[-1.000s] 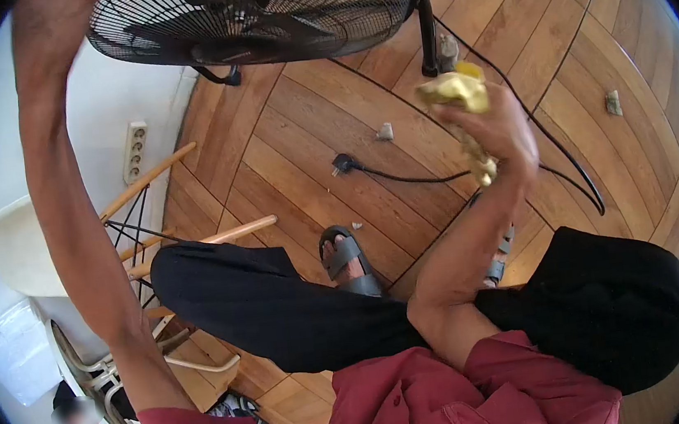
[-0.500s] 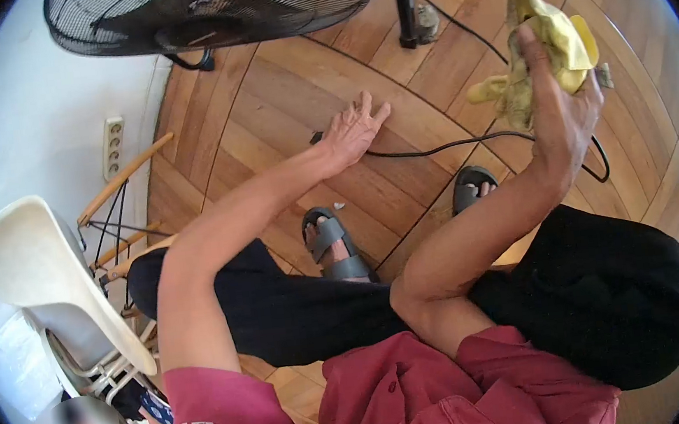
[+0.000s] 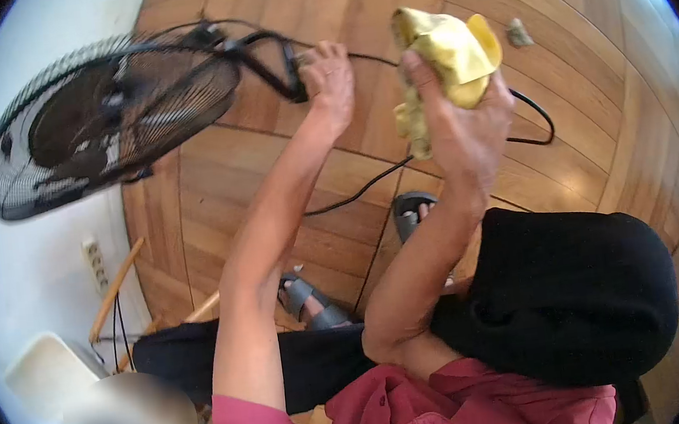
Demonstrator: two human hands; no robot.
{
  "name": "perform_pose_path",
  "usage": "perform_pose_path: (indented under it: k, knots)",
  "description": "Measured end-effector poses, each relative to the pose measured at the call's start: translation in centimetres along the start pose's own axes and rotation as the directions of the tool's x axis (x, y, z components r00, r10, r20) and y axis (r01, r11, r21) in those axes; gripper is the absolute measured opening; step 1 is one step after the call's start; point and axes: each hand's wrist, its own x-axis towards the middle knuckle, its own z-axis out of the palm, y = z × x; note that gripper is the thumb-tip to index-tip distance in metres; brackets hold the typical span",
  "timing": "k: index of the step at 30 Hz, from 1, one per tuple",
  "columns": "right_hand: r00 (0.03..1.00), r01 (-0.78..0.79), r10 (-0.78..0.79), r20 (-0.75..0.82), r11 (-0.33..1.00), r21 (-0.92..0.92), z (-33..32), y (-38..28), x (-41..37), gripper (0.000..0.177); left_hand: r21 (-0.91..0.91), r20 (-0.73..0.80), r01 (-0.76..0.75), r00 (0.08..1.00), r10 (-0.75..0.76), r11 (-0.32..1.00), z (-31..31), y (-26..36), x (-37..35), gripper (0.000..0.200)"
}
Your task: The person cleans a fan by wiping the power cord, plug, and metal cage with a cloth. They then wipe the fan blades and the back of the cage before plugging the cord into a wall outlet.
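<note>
My right hand (image 3: 471, 128) is closed around a bunched, soiled yellow work glove (image 3: 455, 55), held above the floor. My left hand (image 3: 329, 85) reaches forward to the foot of the black floor fan (image 3: 179, 105), fingers bent down beside the stand's end. A small greyish clump (image 3: 306, 61) shows partly at those fingertips; whether it is gripped or only touched is hard to see. The fan's round wire cage leans to the left on its tubular stand.
A black cable (image 3: 362, 191) curves over the wooden floor (image 3: 573, 146) between my hands and feet. Another greyish clump (image 3: 517, 32) lies at right. A white chair (image 3: 55, 376) and a wall socket strip (image 3: 95, 264) are on the left. My sandalled feet (image 3: 316, 304) are below.
My left hand has moved from over bare floor to the fan's foot, its spread fingers now bent. The view has turned right, so the fan appears farther left. My right hand keeps the glove.
</note>
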Motion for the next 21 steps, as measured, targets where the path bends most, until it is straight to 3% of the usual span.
perform_pose_path:
  k: [4, 7, 8, 12, 15, 17, 18, 19, 21]
  knots:
    - [0.996, -0.03, 0.03, -0.081, 1.0, -0.002, -1.2, 1.3, 1.1, 0.039, 0.163, 0.189, 0.054, 0.978, -0.085, 0.985, 1.2, 1.4, 0.8, 0.031]
    - [0.989, -0.068, 0.064, -0.134, 0.997, -0.025, -2.1, 2.0, 2.3, 0.039, 0.188, 0.189, 0.141, 0.966, -0.176, 0.972, 1.7, 0.7, 1.6, 0.033]
    - [0.985, -0.083, 0.077, -0.154, 0.996, -0.034, -2.3, 2.2, 2.6, 0.04, 0.079, 0.273, 0.145, 0.948, -0.161, 0.986, 0.1, 0.1, 1.5, 0.04]
    - [0.973, -0.099, 0.101, -0.207, 0.995, 0.019, -2.4, 3.1, 3.5, 0.04, 0.141, 0.231, 0.01, 0.972, -0.042, 0.99, -0.8, 0.0, -1.3, 0.041]
    - [0.973, -0.053, 0.066, -0.221, 0.997, 0.061, -2.6, 3.0, 3.7, 0.038, -0.005, 0.243, -0.01, 0.97, 0.011, 1.0, -0.8, -0.3, -1.5, 0.038]
    - [0.965, 0.05, -0.024, -0.263, 0.994, 0.093, -3.0, 2.9, 4.0, 0.036, -0.317, 0.125, 0.006, 0.991, 0.036, 0.948, -3.5, -0.1, -1.1, 0.028]
    - [0.95, 0.023, 0.049, -0.309, 0.974, 0.227, -3.2, 2.6, 4.1, 0.039, -0.506, 0.119, 0.038, 0.993, 0.026, 0.862, -6.3, 0.4, -0.1, 0.026]
    - [0.904, 0.08, 0.018, -0.428, 0.974, 0.21, -3.3, 2.7, 4.3, 0.04, -0.672, 0.122, 0.072, 0.993, 0.013, 0.737, -8.8, 1.1, 0.8, 0.024]
    - [0.844, -0.013, 0.206, -0.494, 0.93, 0.367, -4.3, 1.5, 4.2, 0.045, -0.881, -0.134, -0.075, 0.986, -0.095, 0.467, -11.4, 3.4, 4.8, 0.018]
